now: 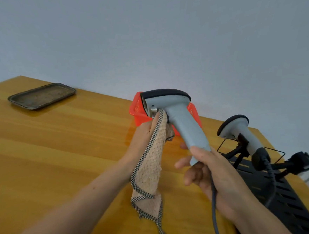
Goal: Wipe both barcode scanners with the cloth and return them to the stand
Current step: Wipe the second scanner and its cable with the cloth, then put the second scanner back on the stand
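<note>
My right hand (pixel 207 175) grips the handle end of a grey barcode scanner (pixel 181 118) with a black top, held upright above the table, its cable (pixel 214 209) trailing down. My left hand (pixel 144 135) holds a beige cloth (pixel 150 170) with a checked border and presses it against the scanner's underside near the trigger. A second grey scanner (pixel 238 129) sits in a clip of the black stand (pixel 275 187) at the right. The stand's other clip (pixel 303 161) is empty.
A red plastic basket (pixel 138 110) stands behind the held scanner near the wall. A dark metal tray (pixel 41 95) lies at the far left of the wooden table (pixel 60 145). A grey wall runs behind the table.
</note>
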